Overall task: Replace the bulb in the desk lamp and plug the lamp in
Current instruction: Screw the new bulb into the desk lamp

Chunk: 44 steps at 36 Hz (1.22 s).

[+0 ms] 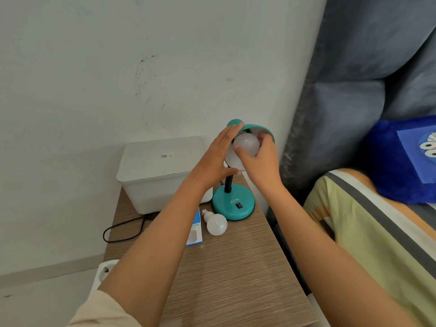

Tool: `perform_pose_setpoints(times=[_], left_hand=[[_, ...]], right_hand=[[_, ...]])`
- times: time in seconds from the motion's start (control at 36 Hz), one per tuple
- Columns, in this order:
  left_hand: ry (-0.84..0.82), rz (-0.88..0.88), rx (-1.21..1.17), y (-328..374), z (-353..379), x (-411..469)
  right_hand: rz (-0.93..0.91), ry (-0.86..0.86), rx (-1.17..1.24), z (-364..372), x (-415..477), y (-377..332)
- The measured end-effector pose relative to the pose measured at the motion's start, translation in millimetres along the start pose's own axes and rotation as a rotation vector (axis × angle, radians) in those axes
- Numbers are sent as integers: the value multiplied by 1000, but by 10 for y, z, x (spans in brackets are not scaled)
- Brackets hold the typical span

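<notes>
A frosted bulb is clasped by the curled fingers of the right hand at the mouth of a teal lamp's shade. The shade's left side is steadied by the left hand, fingers straight and together. A second bulb is seen lying on the wooden table, touching the lamp's base and beside a blue box.

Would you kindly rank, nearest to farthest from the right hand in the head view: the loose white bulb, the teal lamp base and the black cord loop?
From the right hand:
1. Teal lamp base, just below.
2. Loose white bulb, lying lower left.
3. Black cord loop, far left by the table edge.
</notes>
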<state>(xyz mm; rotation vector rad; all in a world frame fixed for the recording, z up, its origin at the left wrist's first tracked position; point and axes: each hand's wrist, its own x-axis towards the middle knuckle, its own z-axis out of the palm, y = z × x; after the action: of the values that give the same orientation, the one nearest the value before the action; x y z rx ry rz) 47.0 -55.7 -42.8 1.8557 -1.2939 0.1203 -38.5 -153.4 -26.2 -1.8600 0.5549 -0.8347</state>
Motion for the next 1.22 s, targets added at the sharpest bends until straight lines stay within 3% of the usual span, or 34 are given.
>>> perform_pose_setpoints(times=[0.14, 0.25, 0.36, 0.44, 0.5, 0.61, 0.75, 0.89, 1.06, 1.22], left_hand=[[0, -3, -2, 5, -16, -11], [-1, -11, -9, 3, -4, 0], [-2, -12, 6, 2, -6, -1], [-4, -18, 3, 5, 0, 4], [1, -22, -1, 5, -8, 0], [-3, -30, 15, 26, -24, -13], [-15, -38, -8, 46, -6, -9], [-11, -30, 2, 52, -12, -8], [1, -18, -5, 26, 7, -7], [-5, -11, 6, 31, 6, 18]], right_hand=[[130, 5, 146, -19, 71, -34], [58, 2, 25, -23, 74, -36], [227, -39, 179, -45, 109, -11], [43, 3, 25, -29, 51, -46], [26, -7, -13, -25, 50, -34], [258, -73, 202, -53, 118, -27], [-99, 52, -91, 11, 12, 6], [128, -24, 73, -18, 78, 16], [-224, 62, -188, 5, 12, 54], [-94, 84, -35, 36, 51, 64]])
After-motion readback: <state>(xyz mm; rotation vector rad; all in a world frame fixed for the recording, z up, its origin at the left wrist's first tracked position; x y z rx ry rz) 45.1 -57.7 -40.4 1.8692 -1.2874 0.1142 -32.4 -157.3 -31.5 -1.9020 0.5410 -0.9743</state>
